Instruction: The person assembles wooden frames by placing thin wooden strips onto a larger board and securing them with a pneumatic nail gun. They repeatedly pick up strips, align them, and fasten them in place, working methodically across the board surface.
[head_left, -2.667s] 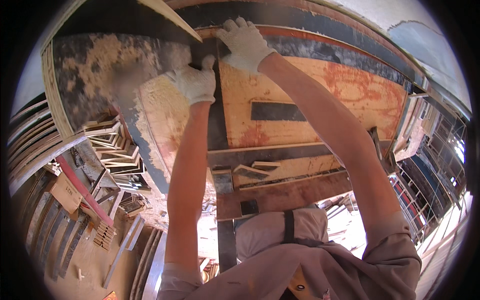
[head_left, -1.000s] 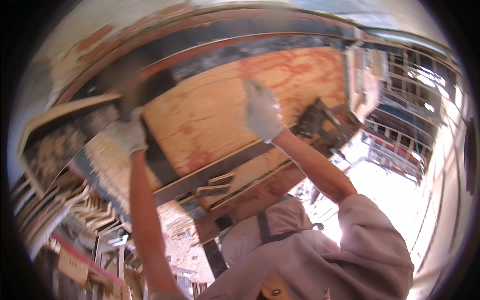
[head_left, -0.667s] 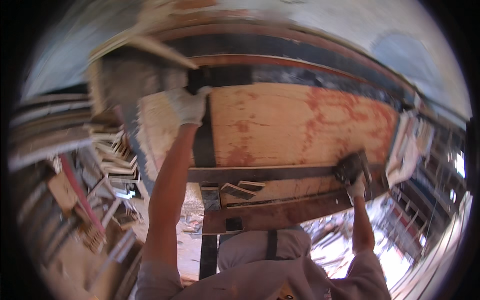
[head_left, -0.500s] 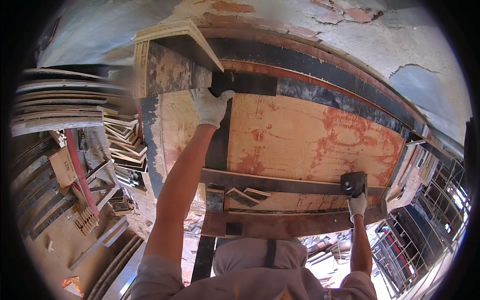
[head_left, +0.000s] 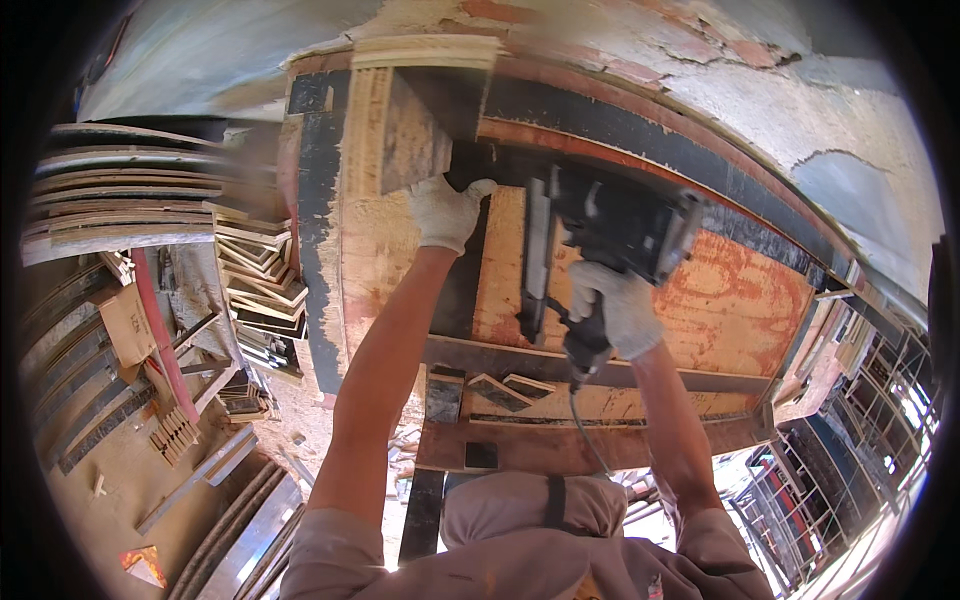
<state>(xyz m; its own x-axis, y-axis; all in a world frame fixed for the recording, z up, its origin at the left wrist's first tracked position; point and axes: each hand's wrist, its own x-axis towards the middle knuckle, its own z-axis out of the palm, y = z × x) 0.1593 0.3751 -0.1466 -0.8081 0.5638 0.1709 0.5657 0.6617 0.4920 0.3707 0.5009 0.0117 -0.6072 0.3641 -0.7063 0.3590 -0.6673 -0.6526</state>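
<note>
Two gloved hands: both raised in front of the camera against a large plywood panel (head_left: 690,300).
Far left: stacked boards (head_left: 120,200) and short offcuts (head_left: 260,280) piled beside the panel; more timber lies on the ground below.
Left hand (head_left: 445,212): in a white glove, fingers curled over the lower edge of a wooden block (head_left: 410,130), pressing it against the panel's upper left part, where a dark strip crosses.
Wooden block: pale, layered at its edge, tilted, touching the panel and sticking out toward the camera.
Right hand (head_left: 615,310): in a white glove, closed round the grip of a dark nail gun (head_left: 600,235), just right of the left hand.
Nail gun: its long magazine runs up and down beside the hand, its bulky body points to the right, and a hose (head_left: 585,420) trails down from the grip toward the person's chest.
Panel: orange-red, worn, framed by dark strips; small wood scraps (head_left: 500,388) rest on its lower ledge.
Far right: metal scaffolding (head_left: 850,470) beyond the panel's edge.
</note>
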